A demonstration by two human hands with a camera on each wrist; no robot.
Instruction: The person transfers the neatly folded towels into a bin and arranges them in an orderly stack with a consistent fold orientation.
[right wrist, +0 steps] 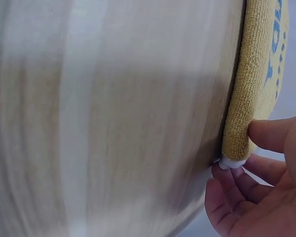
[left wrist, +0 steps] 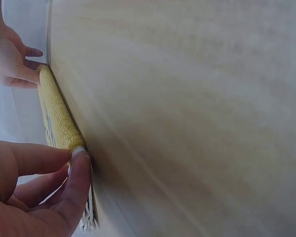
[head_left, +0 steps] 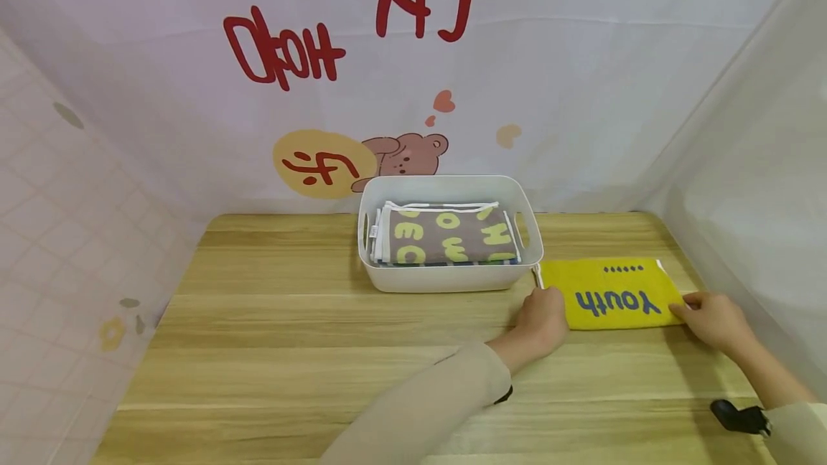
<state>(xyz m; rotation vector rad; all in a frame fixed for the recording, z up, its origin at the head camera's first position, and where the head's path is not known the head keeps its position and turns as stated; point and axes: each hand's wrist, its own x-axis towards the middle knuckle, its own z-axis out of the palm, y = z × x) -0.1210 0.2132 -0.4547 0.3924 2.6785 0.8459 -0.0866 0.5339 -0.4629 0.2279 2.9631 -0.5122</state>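
Note:
A folded yellow towel point(head_left: 617, 282) with blue "Youth" lettering lies on the table, right of the white basket. My left hand point(head_left: 544, 316) pinches its near left corner; in the left wrist view the thumb and forefinger meet at the white edge point(left wrist: 78, 150) of the towel. At the near right corner, my right hand point(head_left: 713, 321) grips the towel. The right wrist view shows that thumb pressed on the rolled-looking fold point(right wrist: 241, 98), with fingers curled beneath at the white hem point(right wrist: 232, 163).
The white basket point(head_left: 446, 280) stands at the back middle of the wooden table point(head_left: 291, 350). Inside it lies a folded grey-brown towel point(head_left: 429, 224) with yellow-green letters, on top of other cloth. A printed curtain point(head_left: 581, 92) hangs behind, and white sheets flank both sides.

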